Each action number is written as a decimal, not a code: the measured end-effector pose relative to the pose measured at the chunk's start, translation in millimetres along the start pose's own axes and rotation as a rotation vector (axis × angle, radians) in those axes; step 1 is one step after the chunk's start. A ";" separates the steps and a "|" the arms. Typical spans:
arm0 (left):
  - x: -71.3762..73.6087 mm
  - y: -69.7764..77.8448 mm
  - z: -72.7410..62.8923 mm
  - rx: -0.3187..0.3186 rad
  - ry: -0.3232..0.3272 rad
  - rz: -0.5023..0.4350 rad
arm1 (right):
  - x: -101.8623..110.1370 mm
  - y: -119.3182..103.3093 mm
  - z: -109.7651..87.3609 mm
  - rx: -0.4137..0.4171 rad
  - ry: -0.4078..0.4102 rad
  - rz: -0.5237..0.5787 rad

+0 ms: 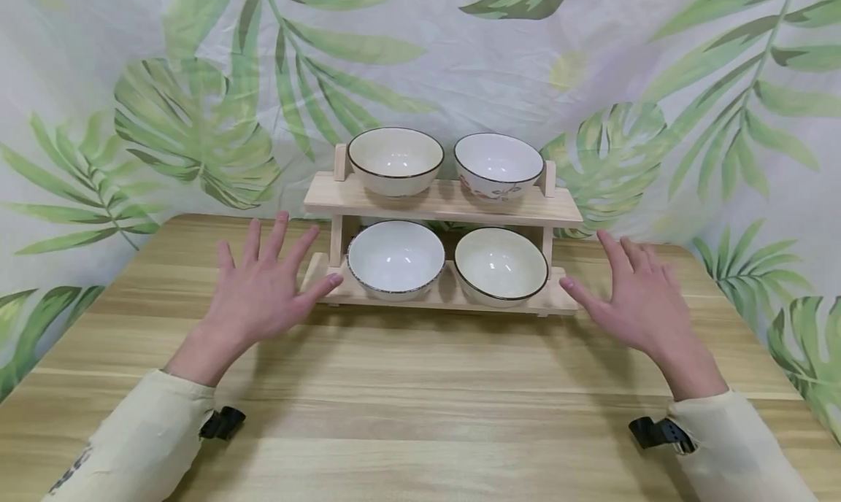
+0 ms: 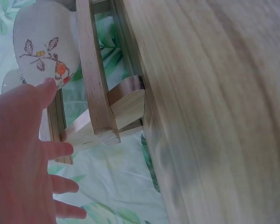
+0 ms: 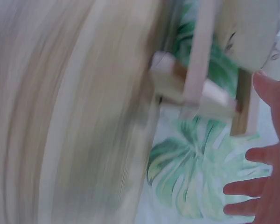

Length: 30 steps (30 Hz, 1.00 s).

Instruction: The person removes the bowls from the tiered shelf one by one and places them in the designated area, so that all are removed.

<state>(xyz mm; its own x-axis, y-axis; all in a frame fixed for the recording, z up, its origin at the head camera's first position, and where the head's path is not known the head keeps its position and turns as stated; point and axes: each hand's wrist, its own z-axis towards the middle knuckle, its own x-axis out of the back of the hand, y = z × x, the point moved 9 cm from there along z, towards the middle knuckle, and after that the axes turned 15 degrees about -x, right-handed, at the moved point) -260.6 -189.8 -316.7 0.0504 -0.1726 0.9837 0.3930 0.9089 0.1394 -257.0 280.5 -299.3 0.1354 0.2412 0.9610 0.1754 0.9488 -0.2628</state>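
A two-tier wooden rack [image 1: 434, 204] stands on the table with two bowls on each tier. On the upper tier are a cream bowl [image 1: 397, 163] and, to its right, a white bowl with painted flowers [image 1: 499, 166]. Below them sit a white bowl with a patterned rim [image 1: 396, 261] and a cream, dark-rimmed bowl [image 1: 501, 267]. My left hand [image 1: 259, 290] hovers by the rack's left end, fingers spread. At the right end my right hand [image 1: 640, 298] is likewise spread. Both hold nothing. In the left wrist view, a bowl [image 2: 46, 42] shows a painted branch.
The wood-grain table [image 1: 434, 400] stretches in front of the rack. Behind it hangs a cloth with green leaves [image 1: 197, 130]. Black straps [image 1: 223, 423] show at both cream sleeves. The right wrist view is blurred.
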 end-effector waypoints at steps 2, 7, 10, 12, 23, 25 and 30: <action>0.1 0.1 0.6 -0.004 0.001 -0.003 | 4.5 -4.5 -4.3 0.008 0.012 0.070; -3.0 1.5 2.5 -0.022 -0.012 -0.030 | 11.1 -21.4 -13.6 0.051 -0.002 0.289; -7.5 1.1 3.8 -0.030 -0.033 -0.068 | 8.0 -34.1 -18.2 0.100 -0.050 0.422; -10.5 0.3 4.5 -0.030 -0.047 -0.099 | 2.6 -42.4 -20.3 0.127 -0.097 0.493; -19.1 -1.5 8.0 -0.045 -0.038 -0.233 | -26.6 -70.8 -22.9 0.101 -0.297 0.731; -21.0 -2.1 7.8 -0.049 -0.047 -0.232 | -30.7 -74.1 -22.3 0.093 -0.315 0.754; -23.8 -1.5 6.8 -0.064 -0.066 -0.210 | -39.8 -77.3 -19.8 0.064 -0.373 0.867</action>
<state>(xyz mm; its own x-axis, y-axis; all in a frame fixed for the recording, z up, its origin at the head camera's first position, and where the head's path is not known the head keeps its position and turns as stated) -268.7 -184.5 -339.6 -0.0978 -0.3289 0.9393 0.4459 0.8293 0.3369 -256.6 193.6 -319.0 -0.1290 0.9070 0.4008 0.1048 0.4144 -0.9040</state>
